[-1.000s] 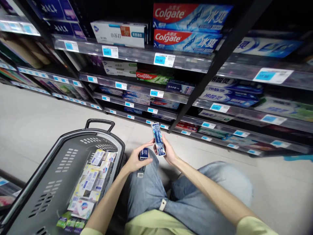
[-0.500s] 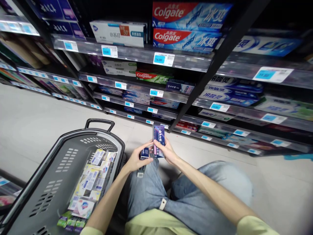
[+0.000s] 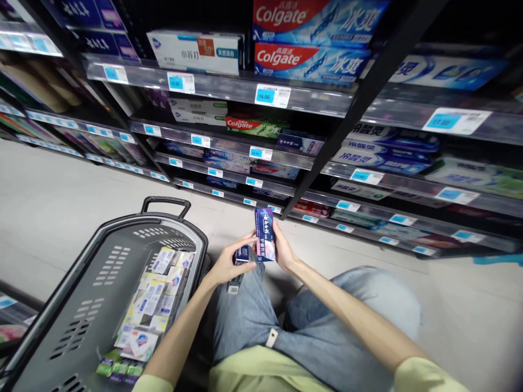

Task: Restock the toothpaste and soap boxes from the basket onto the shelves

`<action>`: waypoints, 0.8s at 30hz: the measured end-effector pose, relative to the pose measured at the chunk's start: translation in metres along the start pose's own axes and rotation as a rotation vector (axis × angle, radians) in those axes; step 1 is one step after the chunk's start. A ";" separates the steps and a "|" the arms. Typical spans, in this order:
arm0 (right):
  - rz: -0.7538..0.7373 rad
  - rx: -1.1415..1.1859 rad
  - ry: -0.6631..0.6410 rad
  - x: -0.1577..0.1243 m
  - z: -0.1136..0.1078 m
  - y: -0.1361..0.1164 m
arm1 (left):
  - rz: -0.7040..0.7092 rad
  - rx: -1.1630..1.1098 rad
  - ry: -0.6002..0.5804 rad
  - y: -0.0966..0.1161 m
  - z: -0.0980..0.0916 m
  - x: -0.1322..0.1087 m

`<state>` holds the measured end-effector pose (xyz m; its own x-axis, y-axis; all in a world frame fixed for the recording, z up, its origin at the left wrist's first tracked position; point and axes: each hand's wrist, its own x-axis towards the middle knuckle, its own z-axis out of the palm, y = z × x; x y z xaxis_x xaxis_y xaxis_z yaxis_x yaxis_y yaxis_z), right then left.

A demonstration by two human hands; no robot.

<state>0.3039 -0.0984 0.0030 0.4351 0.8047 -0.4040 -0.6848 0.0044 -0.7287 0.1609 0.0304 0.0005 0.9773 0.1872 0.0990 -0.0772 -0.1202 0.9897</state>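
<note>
Upright in front of my knees is a dark blue and purple toothpaste box (image 3: 265,235) with white lettering. My right hand (image 3: 285,247) grips it along its right side and from behind. My left hand (image 3: 232,261) is wrapped round a second dark blue toothpaste box (image 3: 241,256), whose barcoded end points down toward my left thigh. The fingertips of my left hand come up to the left edge of the first box; part of them is hidden behind it.
To my left stands a grey shopping basket (image 3: 102,228) with a black handle, holding soap packs (image 3: 149,296) and small green-purple boxes (image 3: 118,367). Ahead, shelves (image 3: 220,84) carry Colgate boxes (image 3: 306,62) and other toothpaste, with price tags. Pale floor tiles (image 3: 73,179) lie between.
My right thumb has moved off the front of the upright toothpaste box to its right side, so more of its face shows. The left hand has barely moved.
</note>
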 end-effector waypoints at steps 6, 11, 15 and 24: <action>-0.006 0.009 0.033 -0.001 0.002 -0.001 | -0.014 0.011 0.000 -0.001 0.000 -0.001; -0.035 -0.048 -0.038 -0.001 0.001 -0.002 | -0.016 0.052 0.036 -0.002 0.000 0.000; 0.001 -0.239 -0.185 -0.002 -0.004 -0.019 | -0.041 -0.023 0.068 -0.003 0.000 0.000; -0.296 -0.521 -0.036 0.012 -0.030 -0.065 | -0.067 -0.107 0.157 -0.002 0.000 -0.002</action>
<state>0.3708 -0.1068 0.0289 0.5373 0.8334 -0.1296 -0.1568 -0.0522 -0.9863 0.1591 0.0299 -0.0015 0.9388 0.3421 0.0392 -0.0419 0.0006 0.9991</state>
